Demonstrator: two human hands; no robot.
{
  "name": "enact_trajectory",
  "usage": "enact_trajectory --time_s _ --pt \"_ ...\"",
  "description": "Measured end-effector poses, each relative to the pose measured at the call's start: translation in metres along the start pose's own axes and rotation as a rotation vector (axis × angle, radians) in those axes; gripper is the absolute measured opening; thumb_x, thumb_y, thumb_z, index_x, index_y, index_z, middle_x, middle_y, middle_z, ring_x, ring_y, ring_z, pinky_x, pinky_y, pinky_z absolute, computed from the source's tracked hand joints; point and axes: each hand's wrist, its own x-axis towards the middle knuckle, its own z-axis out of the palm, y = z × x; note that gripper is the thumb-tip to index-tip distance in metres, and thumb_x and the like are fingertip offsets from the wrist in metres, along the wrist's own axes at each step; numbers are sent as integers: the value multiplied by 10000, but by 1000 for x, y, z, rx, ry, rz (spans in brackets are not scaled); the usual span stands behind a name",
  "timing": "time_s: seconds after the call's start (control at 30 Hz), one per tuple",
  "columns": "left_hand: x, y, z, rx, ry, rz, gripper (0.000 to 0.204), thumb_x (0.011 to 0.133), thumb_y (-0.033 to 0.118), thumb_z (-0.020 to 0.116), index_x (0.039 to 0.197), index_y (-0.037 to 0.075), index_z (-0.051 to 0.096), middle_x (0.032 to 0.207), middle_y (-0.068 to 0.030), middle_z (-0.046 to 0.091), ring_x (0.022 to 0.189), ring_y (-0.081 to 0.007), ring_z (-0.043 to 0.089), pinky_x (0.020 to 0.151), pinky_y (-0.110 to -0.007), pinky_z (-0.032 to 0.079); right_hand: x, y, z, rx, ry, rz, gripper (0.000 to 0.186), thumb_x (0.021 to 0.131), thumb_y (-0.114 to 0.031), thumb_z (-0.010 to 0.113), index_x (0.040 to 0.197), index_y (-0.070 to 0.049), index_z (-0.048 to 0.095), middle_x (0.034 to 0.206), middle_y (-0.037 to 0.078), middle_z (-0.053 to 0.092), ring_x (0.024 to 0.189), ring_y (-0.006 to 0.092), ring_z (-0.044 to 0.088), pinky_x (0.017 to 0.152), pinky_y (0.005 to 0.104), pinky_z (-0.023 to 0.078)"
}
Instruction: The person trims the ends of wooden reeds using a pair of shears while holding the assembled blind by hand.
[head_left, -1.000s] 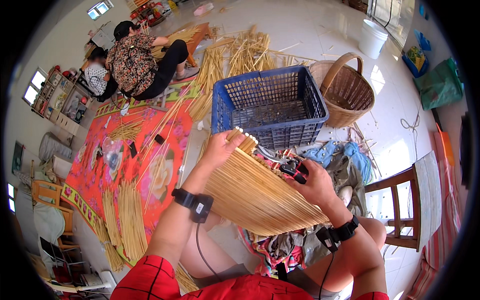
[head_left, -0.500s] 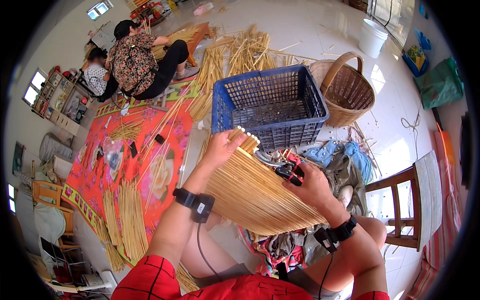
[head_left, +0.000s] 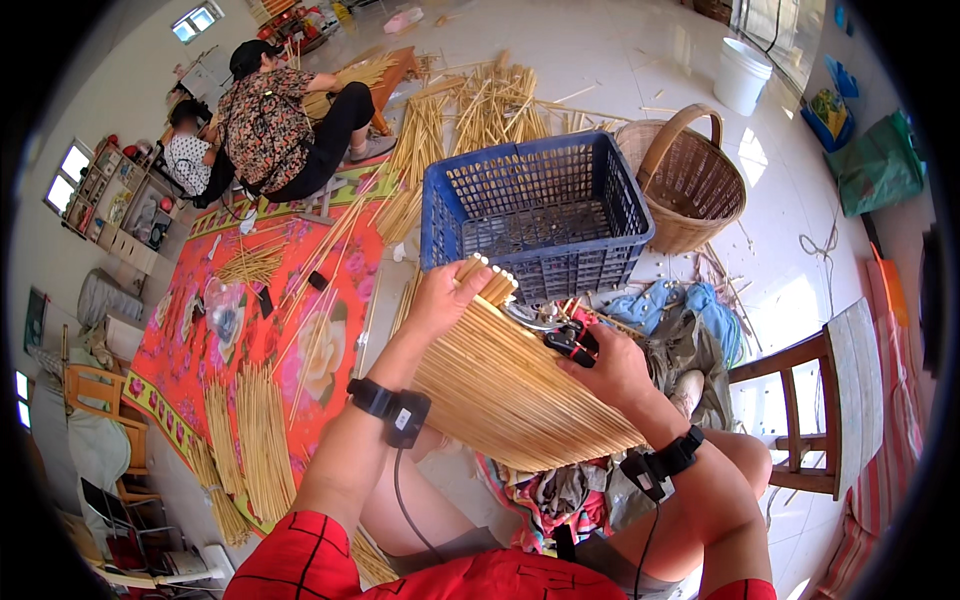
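A panel of pale golden stalks (head_left: 515,395), set side by side, lies slanted across my lap. My left hand (head_left: 440,303) is closed on its upper left corner, with the thumb over a few thicker cut ends (head_left: 490,284) that stick up there. At the panel's upper right edge, my right hand (head_left: 615,368) grips red-and-black pruning shears (head_left: 572,342). Their metal jaws point up and left, toward the stalk ends; whether the blades touch a stalk cannot be made out. My right palm and lower fingers are hidden behind the hand.
Just beyond the panel stands a blue plastic crate (head_left: 540,275), with a wicker basket (head_left: 700,195) beside it. A wooden stool (head_left: 850,400) is at the right. Bundled stalks (head_left: 262,425) lie on the red floral mat (head_left: 345,415) to the left. Two people (head_left: 265,125) sit farther back.
My right hand has shifted slightly left with the pruning shears, bringing them a little closer to the stalk ends. My left hand and the panel stay almost where they were.
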Motion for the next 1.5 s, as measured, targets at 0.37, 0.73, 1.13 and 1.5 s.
enact_trajectory --time_s 0.37,0.73,1.13,1.5 --pt "1 2 9 39 28 54 505 964 479 654 1035 -18 705 874 -90 733 798 -131 652 749 -299 511 -1 -15 1 -149 139 -120 473 763 -439 804 928 -28 637 778 166 701 709 345 700 639 452 558" --pt "3 -3 1 35 56 -29 547 942 514 673 1061 -18 710 904 -68 735 847 -106 650 776 -286 513 -14 5 -10 92 132 -70 584 789 -403 802 1123 31 599 990 185 659 965 375 635 850 462 500" --pt "-10 21 7 8 21 13 466 966 448 666 1028 -13 705 891 -61 730 823 -112 648 765 -280 505 -6 -10 -19 53 102 -85 645 793 -400 800 1207 40 575 1044 192 667 1013 380 635 890 458 500" --pt "-7 18 2 13 -49 21 461 960 453 671 1010 -4 700 851 -70 716 791 -118 638 743 -298 501 -6 -23 -40 45 -6 -5 615 793 -401 797 1214 7 613 1027 184 671 998 362 642 888 452 506"
